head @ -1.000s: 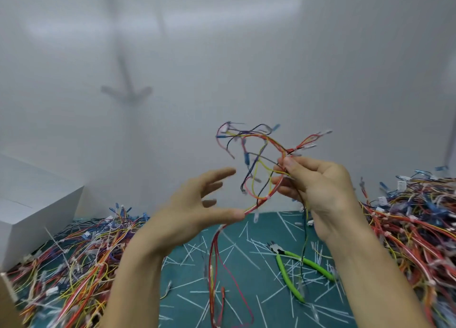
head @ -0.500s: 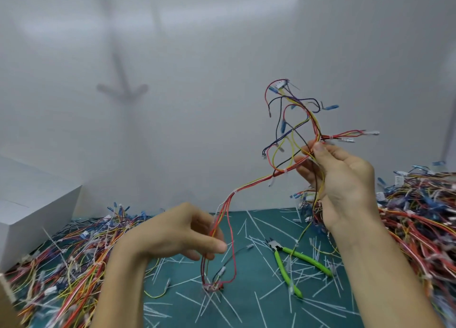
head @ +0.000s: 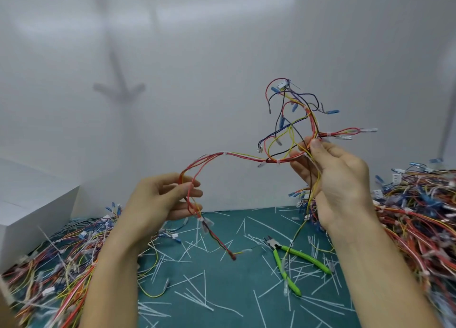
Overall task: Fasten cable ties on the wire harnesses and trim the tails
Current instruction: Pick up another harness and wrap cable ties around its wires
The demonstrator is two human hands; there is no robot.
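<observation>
Holding: we grasp one wire harness in both hands, raised above the green mat.
Left hand: the left hand has its fingers and thumb curled round the red wires near the harness's lower end.
Right hand: the right hand pinches the bundle between thumb and fingers, higher than the left hand.
Span between hands: the bundle rises from the left hand, arcs rightward and meets the right fingertips; white cable ties sit on this stretch.
Above the right hand: loose branches fan upward, ending in blue terminals and a white connector.
Below the left hand: the harness end hangs toward the mat; we cannot tell whether it touches.
Below the right hand: a yellow-and-dark strand hangs down past the palm.
Cutters: green-handled cutters lie on the mat below the right hand, apart from both hands.
Mat surface: cut tie tails lie scattered.
Stock: the left pile and right pile of harnesses flank the mat.
Box: a white box stands at far left.
</observation>
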